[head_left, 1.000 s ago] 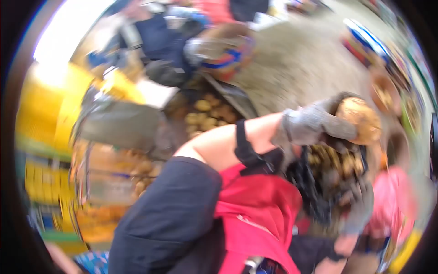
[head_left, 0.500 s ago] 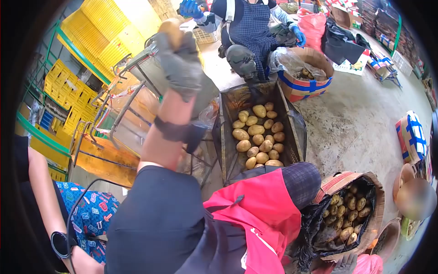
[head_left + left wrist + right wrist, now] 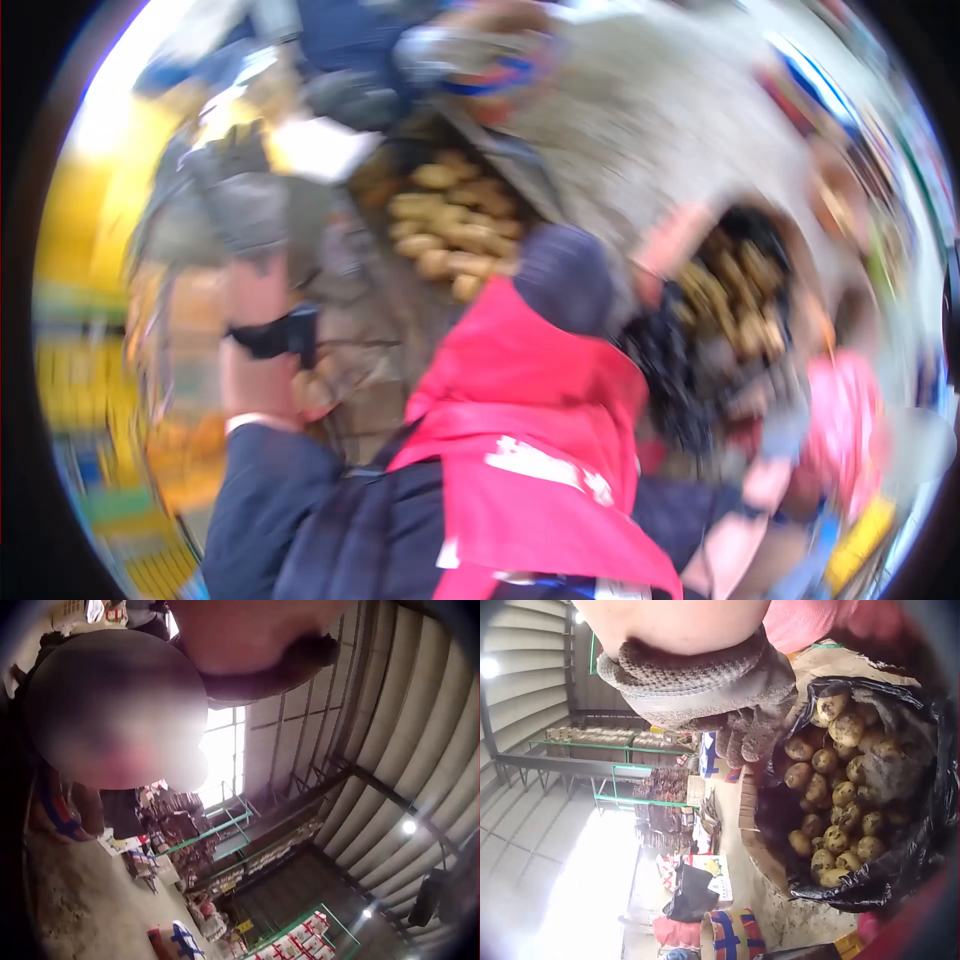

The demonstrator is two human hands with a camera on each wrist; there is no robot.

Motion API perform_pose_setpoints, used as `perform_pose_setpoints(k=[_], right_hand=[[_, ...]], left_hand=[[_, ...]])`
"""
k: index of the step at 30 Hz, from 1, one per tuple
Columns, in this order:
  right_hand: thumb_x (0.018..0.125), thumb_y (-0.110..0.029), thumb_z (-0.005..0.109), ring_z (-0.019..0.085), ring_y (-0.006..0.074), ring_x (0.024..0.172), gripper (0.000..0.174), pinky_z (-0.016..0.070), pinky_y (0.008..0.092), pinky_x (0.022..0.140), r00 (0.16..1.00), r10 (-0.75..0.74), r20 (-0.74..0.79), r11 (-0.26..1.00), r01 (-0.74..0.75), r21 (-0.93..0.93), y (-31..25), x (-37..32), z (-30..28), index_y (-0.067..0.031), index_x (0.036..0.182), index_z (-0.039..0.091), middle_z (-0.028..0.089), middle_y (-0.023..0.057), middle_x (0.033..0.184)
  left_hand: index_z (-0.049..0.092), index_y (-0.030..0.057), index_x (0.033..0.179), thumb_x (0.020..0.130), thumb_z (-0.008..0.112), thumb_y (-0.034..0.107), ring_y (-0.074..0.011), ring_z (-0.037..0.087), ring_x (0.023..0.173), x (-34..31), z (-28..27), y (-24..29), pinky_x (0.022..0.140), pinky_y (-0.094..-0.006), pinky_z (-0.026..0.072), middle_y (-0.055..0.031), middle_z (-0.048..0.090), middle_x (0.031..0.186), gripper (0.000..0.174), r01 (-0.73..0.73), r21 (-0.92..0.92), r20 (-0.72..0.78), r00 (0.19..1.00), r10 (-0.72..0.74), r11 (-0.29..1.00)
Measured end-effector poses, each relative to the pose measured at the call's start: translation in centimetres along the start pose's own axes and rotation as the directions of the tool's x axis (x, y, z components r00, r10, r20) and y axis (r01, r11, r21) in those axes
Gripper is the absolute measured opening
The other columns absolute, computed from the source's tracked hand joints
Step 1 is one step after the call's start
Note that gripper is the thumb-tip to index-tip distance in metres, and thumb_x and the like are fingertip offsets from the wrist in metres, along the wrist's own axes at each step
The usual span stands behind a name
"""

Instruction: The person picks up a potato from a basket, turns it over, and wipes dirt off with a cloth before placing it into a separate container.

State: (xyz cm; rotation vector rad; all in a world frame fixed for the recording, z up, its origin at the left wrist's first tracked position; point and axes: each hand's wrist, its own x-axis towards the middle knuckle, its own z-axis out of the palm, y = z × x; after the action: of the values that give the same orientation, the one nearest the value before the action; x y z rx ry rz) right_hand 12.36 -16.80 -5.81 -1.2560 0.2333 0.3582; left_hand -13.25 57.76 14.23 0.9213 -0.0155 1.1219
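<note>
My gloved left hand (image 3: 240, 195) is far out at the left of the head view, over a grey surface, blurred; its fingers look extended and no potato shows in them. The left wrist view shows only skin and a dark strap, not what the hand touches. My gloved right hand (image 3: 705, 694) is beside the carton (image 3: 763, 851), fingers loosely bent near its edge, with nothing seen in them. Potatoes (image 3: 845, 793), some dirt-covered, lie in a black liner (image 3: 911, 874) inside that carton. A grey, dirty thing (image 3: 900, 769) rests on them.
A dark crate of potatoes (image 3: 455, 215) stands in front of me. Beyond it are a person's dark clothing (image 3: 345, 40) and a taped carton (image 3: 490, 75). Yellow crates (image 3: 75, 400) are at the left; a pink bag (image 3: 845, 425) lies at the right.
My left hand moved from above the carton, holding a potato, across to the far left; the potato no longer shows in it. The head view has swung and is blurred again.
</note>
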Motion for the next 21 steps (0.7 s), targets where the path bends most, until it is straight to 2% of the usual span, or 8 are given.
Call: perform_pose_setpoints(k=[2,5,7,8,10,12,17,21], right_hand=[[0.103,-0.007,0.053,0.066,0.0199,0.085,0.04,0.0584,0.0302,0.074,0.999,-0.018,-0.041,0.994,0.022,0.104,-0.5,1.0,1.7,-0.0026,0.143,0.051,0.068,0.0132,0.107],[0.097,-0.014,0.064,0.073,0.0266,0.077,0.039,0.0588,0.0338,0.063,0.973,0.097,-0.211,0.992,-0.111,-0.052,0.9,3.6,1.0,-0.0096,0.135,0.056,0.073,0.0145,0.101],[0.099,-0.02,0.063,0.073,0.0249,0.078,0.029,0.0589,0.0376,0.06,0.947,0.213,-0.242,0.966,-0.241,-0.096,2.1,5.4,0.2,-0.014,0.127,0.059,0.074,0.0134,0.102],[0.098,-0.025,0.064,0.072,0.0219,0.079,0.03,0.0575,0.037,0.061,0.949,0.278,-0.152,0.957,-0.288,-0.045,2.9,6.2,-1.3,-0.0147,0.126,0.06,0.073,0.0105,0.105],[0.098,-0.031,0.064,0.069,0.0202,0.082,0.043,0.0545,0.0328,0.07,0.923,0.276,-0.269,0.866,-0.36,-0.348,2.1,5.1,-0.2,-0.0129,0.136,0.058,0.072,0.0063,0.108],[0.095,-0.031,0.065,0.066,0.0176,0.079,0.044,0.0517,0.0319,0.069,0.917,0.311,-0.251,0.833,-0.389,-0.393,1.8,5.3,-0.7,-0.0121,0.135,0.059,0.07,0.0031,0.105],[0.092,-0.029,0.064,0.064,0.0173,0.077,0.049,0.0522,0.0337,0.068,0.912,0.251,-0.323,0.703,-0.401,-0.587,1.9,7.7,-4.0,-0.0063,0.135,0.06,0.068,0.0043,0.098],[0.089,-0.023,0.063,0.06,0.0181,0.069,0.05,0.05,0.0358,0.064,0.903,0.233,-0.362,0.714,-0.412,-0.566,2.8,10.0,-4.6,0.0013,0.132,0.06,0.068,0.0077,0.089]], left_hand=[[0.06,-0.0001,0.13,0.107,0.054,0.041,-0.0343,0.056,0.134,0.3,3.8,-7.4,0.112,-0.0448,0.0491,-0.0227,0.065,0.132,0.047,0.36,-0.168,0.159,0.929,-0.335,0.918],[0.059,-0.0009,0.13,0.109,0.05,0.033,-0.0351,0.053,0.137,-4.1,16.4,-18.2,0.122,-0.0453,0.0377,-0.0207,0.059,0.142,0.042,0.601,0.078,-0.107,0.798,-0.593,0.795],[0.062,0.0006,0.127,0.108,0.052,0.031,-0.0308,0.06,0.128,-6.6,17.7,-24.2,0.112,-0.0415,0.0468,-0.0154,0.063,0.136,0.037,0.833,0.022,0.318,0.518,-0.794,0.552],[0.062,0.0015,0.126,0.108,0.053,0.032,-0.0288,0.063,0.123,-9.5,20.5,-26.1,0.107,-0.0396,0.0503,-0.0135,0.065,0.132,0.036,0.88,0.038,0.353,0.431,-0.831,0.473],[0.064,0.0039,0.119,0.107,0.057,0.033,-0.0253,0.066,0.111,-14.6,25.3,-28.4,0.094,-0.0354,0.0548,-0.0105,0.068,0.12,0.033,0.895,0.174,0.334,0.339,-0.879,0.411],[0.063,0.0063,0.115,0.104,0.063,0.033,-0.0234,0.068,0.102,-17.7,27.7,-30.3,0.085,-0.0318,0.0563,-0.0088,0.069,0.112,0.029,0.956,0.184,0.343,0.154,-0.927,0.228],[0.063,0.0098,0.121,0.104,0.062,0.034,-0.0188,0.069,0.097,-23.9,29.1,-35.1,0.082,-0.0284,0.0568,-0.004,0.068,0.11,0.029,0.978,0.208,0.133,-0.011,-0.991,0.017],[0.056,0.0106,0.13,0.105,0.061,0.035,-0.018,0.067,0.093,-26.2,29.1,-35.5,0.079,-0.027,0.0566,-0.0036,0.066,0.11,0.035,0.94,0.341,0.057,0.012,-0.998,0.031]])
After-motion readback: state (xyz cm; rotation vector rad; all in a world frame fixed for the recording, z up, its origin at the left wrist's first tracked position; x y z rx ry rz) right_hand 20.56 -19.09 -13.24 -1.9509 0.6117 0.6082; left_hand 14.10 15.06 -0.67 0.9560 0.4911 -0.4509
